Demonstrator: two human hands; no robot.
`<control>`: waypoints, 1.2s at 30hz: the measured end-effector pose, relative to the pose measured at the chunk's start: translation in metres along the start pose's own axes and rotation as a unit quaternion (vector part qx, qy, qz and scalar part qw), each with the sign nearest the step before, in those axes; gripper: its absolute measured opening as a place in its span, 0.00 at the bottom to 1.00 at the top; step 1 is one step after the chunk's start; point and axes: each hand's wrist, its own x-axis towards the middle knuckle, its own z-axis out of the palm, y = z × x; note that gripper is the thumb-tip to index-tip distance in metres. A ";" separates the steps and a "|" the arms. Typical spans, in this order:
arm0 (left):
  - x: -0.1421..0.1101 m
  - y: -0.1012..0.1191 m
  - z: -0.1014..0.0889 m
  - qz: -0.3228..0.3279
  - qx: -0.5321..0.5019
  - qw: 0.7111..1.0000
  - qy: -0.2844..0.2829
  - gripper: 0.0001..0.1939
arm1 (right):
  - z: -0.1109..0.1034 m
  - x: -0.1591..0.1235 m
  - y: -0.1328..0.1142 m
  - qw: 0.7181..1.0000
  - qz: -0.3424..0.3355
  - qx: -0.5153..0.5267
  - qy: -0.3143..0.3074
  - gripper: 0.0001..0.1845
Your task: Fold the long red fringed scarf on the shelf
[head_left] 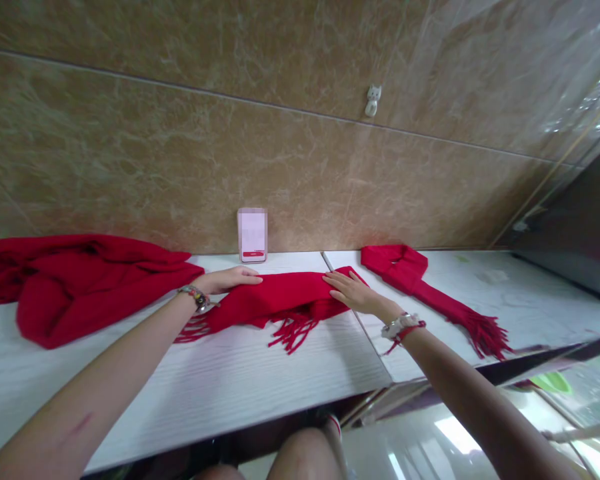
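Note:
A red fringed scarf [290,291] lies folded lengthwise on the white tabletop, with tassels hanging toward me at its left end and front edge. At its upper left edge is my left hand [233,277], thumb on top of the cloth and the other fingers partly hidden; it appears to grip the edge. My right hand [350,291] rests flat near the scarf's right end, fingers stretched out and a little apart. A second red scarf [420,283], folded into a loop with a fringed tail, lies to the right. Bunched red cloth [90,287] is heaped at the left.
A phone [253,235] leans upright against the brown marbled wall [180,147] behind the scarf. A seam crosses the white table [260,387] near my right hand. At the far right stands a dark box-like object [575,220]. A small white cat figure [373,100] is on the wall.

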 end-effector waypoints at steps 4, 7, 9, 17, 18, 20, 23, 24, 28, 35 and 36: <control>-0.021 0.002 0.000 -0.002 -0.096 0.995 0.019 0.31 | -0.001 0.001 -0.003 1.000 0.021 0.012 -0.001 0.22; -0.036 0.001 -0.010 -0.067 -0.056 0.996 0.017 0.37 | 0.000 0.003 -0.007 0.999 0.042 0.020 -0.010 0.23; -0.045 -0.002 -0.021 -0.102 0.014 0.994 0.020 0.38 | 0.000 0.004 -0.007 0.999 0.048 0.021 -0.014 0.24; -0.068 -0.017 -0.032 -0.117 0.433 0.892 0.061 0.42 | -0.015 0.019 -0.027 0.998 0.033 -0.040 0.035 0.20; -0.068 -0.020 -0.027 -0.102 0.459 0.879 0.076 0.42 | -0.018 0.024 -0.036 0.998 0.018 -0.041 0.050 0.19; -0.067 -0.028 -0.018 -0.070 0.496 0.858 0.114 0.41 | -0.023 0.036 -0.057 0.997 -0.032 -0.020 0.072 0.18; -0.064 -0.041 -0.007 -0.014 0.530 0.838 0.128 0.36 | -0.021 0.057 -0.090 0.990 -0.122 0.019 0.063 0.19; -0.062 -0.045 -0.004 0.012 0.534 0.837 0.114 0.33 | -0.018 0.064 -0.098 0.988 -0.144 0.022 0.051 0.19; -0.061 -0.059 -0.001 0.071 0.544 0.834 0.061 0.27 | -0.003 0.083 -0.116 0.981 -0.193 -0.001 -0.016 0.17; -0.068 -0.062 0.004 0.125 0.578 0.798 0.119 0.27 | 0.001 0.087 -0.108 0.988 -0.152 0.031 -0.016 0.21; -0.069 -0.061 0.006 0.136 0.577 0.796 0.124 0.24 | 0.002 0.086 -0.107 0.989 -0.141 0.031 -0.011 0.21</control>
